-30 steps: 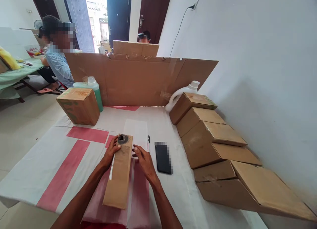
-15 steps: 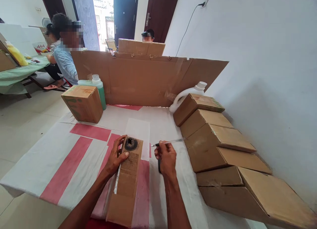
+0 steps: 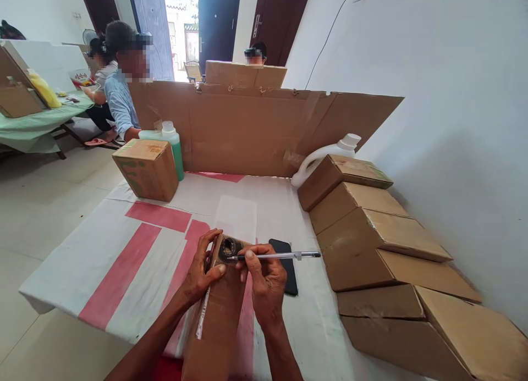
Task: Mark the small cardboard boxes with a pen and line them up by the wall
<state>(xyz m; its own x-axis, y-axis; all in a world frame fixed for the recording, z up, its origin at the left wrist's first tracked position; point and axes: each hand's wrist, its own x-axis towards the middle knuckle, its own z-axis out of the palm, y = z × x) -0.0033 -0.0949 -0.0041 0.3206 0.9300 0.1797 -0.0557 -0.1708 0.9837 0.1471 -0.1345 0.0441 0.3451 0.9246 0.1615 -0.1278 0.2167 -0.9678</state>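
Observation:
A long flat cardboard piece [image 3: 218, 320] with a dark round hole at its far end lies tilted on the white and red table cloth [image 3: 103, 249] in front of me. My left hand [image 3: 202, 268] grips its far left edge beside the hole. My right hand [image 3: 264, 279] holds a silver pen [image 3: 280, 255] level, with its tip at the hole's rim. A black phone [image 3: 286, 260] lies flat just behind my right hand.
A row of brown cardboard boxes [image 3: 371, 232] lines the right side along the wall. A small box [image 3: 146, 169], a green bottle [image 3: 175, 147] and a white jug [image 3: 325, 153] stand before a cardboard screen [image 3: 256, 128]. Other people sit beyond the screen.
My right hand picked the pen up off the cloth and brought its tip to the hole in the cardboard. My left hand stayed on the cardboard's far end.

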